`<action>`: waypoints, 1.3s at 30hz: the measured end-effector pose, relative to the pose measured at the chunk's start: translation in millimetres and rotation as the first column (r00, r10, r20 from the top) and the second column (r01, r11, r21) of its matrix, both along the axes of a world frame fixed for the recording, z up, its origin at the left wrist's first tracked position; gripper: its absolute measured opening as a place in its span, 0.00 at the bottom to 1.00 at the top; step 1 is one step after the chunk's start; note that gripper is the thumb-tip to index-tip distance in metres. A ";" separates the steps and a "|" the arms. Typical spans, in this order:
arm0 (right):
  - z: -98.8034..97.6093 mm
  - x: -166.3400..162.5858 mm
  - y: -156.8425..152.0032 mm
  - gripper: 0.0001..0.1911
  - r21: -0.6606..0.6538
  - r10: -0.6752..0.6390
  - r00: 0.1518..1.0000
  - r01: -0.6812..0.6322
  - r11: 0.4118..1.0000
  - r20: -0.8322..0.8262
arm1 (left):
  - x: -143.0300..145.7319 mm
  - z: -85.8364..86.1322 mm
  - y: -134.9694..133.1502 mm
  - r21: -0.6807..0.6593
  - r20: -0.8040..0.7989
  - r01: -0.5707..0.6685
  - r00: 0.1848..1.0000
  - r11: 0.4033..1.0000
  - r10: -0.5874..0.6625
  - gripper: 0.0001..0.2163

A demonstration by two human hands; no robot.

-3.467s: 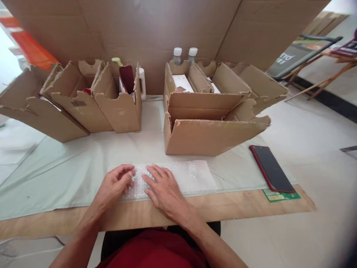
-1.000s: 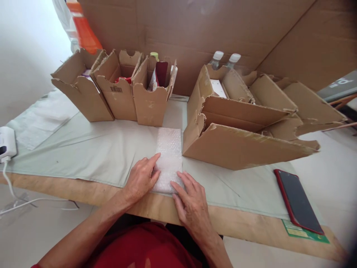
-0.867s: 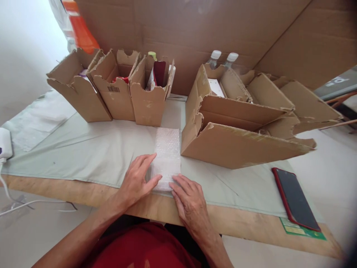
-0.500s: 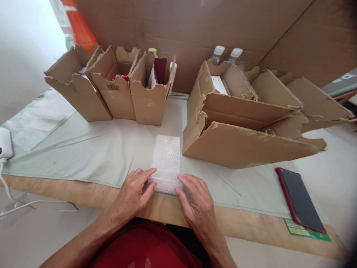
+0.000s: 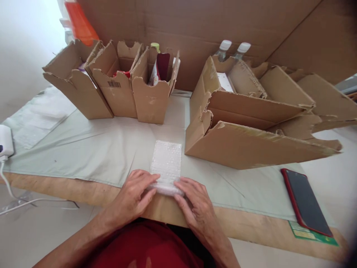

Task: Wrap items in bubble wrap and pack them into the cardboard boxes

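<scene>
A sheet of bubble wrap (image 5: 167, 158) lies at the front edge of the cloth-covered table, its near end folded or rolled into a thicker band. My left hand (image 5: 139, 191) grips the left end of that band, with fingers on top and thumb at the near side. At the right end, my right hand (image 5: 194, 199) holds it the same way. Whether anything is wrapped inside the fold, I cannot tell.
Several open cardboard bins (image 5: 150, 100) stand at the back left, and a larger group of cardboard bins (image 5: 251, 145) at the right. A phone (image 5: 306, 201) lies far right on a green card (image 5: 312, 233). More bubble wrap (image 5: 36, 115) is at left, near a white plug (image 5: 5, 140).
The near end of the bubble wrap has been turned up and over, so the flat part is shorter. Both hands have closed on the folded band. The view has shifted slightly.
</scene>
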State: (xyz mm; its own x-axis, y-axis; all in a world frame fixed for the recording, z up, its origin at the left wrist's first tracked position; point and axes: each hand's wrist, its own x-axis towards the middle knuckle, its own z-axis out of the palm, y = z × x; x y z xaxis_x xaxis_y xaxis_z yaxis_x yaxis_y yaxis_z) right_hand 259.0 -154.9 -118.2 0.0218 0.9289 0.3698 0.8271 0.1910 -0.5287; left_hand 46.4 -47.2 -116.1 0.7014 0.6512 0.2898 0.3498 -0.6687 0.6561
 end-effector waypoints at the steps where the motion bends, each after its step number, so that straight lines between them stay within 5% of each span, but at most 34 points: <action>1: 0.2 0.4 -1.1 0.15 0.028 -0.034 0.999 0.034 0.999 0.023 | 3.2 -2.5 4.1 -0.003 -0.006 -0.027 1.000 1.000 0.027 0.14; 8: -10.0 -1.7 16.3 0.16 0.052 -0.023 0.974 0.012 0.999 0.224 | 24.2 -12.6 23.9 0.144 -0.025 -0.154 0.987 0.977 0.160 0.13; 15: -4.7 4.4 11.7 0.14 -0.055 0.049 0.999 -0.050 0.997 -0.011 | -3.5 0.1 -0.2 0.049 -0.008 0.021 1.000 0.999 -0.021 0.16; 21: -7.2 1.2 13.2 0.20 0.078 -0.066 0.994 0.059 0.995 0.092 | 10.9 -8.6 21.6 0.108 -0.050 -0.119 0.991 0.987 0.125 0.13; 26: -11.8 -4.7 36.4 0.18 0.013 -0.001 0.964 -0.003 1.000 0.268 | 23.0 -15.3 36.8 0.158 -0.072 -0.234 0.966 0.959 0.247 0.14; 30: -14.1 -1.7 44.3 0.15 0.042 -0.034 0.982 0.027 0.999 0.188 | 8.2 -7.3 26.5 -0.112 -0.039 -0.336 0.942 0.935 0.334 0.17; 33: -14.5 -1.1 39.4 0.14 0.070 -0.049 0.997 0.044 0.997 0.064 | -2.1 3.8 15.4 -0.381 -0.042 -0.395 0.911 0.836 0.411 0.23; 39: -10.4 -11.6 23.4 0.16 0.054 -0.028 0.997 0.032 0.998 -0.073 | 9.5 14.4 3.9 -0.737 0.024 -0.182 0.955 0.651 0.295 0.42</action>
